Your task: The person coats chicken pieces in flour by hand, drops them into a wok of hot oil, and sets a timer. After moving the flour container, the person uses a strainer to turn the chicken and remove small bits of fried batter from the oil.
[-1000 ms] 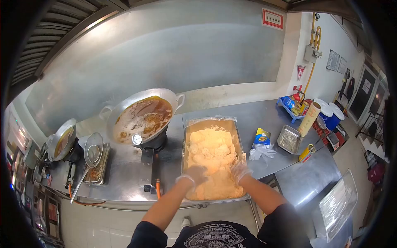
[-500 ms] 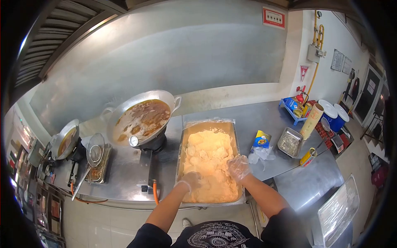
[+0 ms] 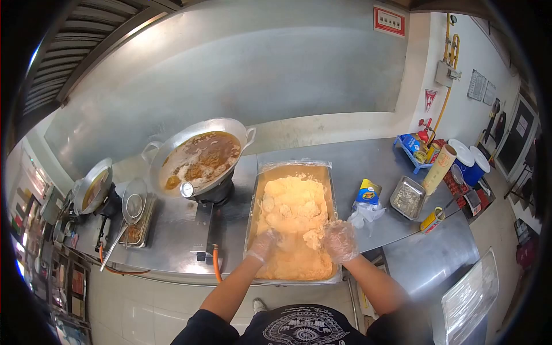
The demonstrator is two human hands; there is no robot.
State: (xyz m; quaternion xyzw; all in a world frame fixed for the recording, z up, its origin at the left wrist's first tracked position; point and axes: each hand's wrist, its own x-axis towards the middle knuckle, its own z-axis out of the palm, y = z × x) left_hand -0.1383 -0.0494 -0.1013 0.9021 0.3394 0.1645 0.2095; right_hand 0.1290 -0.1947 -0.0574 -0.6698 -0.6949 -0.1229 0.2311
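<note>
A deep foil-edged tray (image 3: 253, 227) in front of me holds pale orange breading flour (image 3: 299, 267). Several lumpy coated pieces (image 3: 286, 210) lie in rows across it. My left hand (image 3: 263, 245), in a clear plastic glove, is at the tray's left side, its slightly curled fingers low over the flour with nothing visible in them. At the right side my gloved right hand (image 3: 340, 241) has its fingers closed at the edge of a craggy breaded piece (image 3: 313, 238), raised a little from the flour. What is inside the coating is hidden.
Left of the tray a wok (image 3: 201, 158) of foaming oil stands on a burner, a thermometer (image 3: 186, 189) at its rim. Farther left are a strainer (image 3: 134, 207) and a second wok (image 3: 92, 184). To the right are a blue-yellow box (image 3: 368, 192) and a metal pan (image 3: 407, 198).
My right hand has moved slightly down, and a breaded piece now shows at its fingers. My left hand has shifted slightly up. The view has moved a little.
</note>
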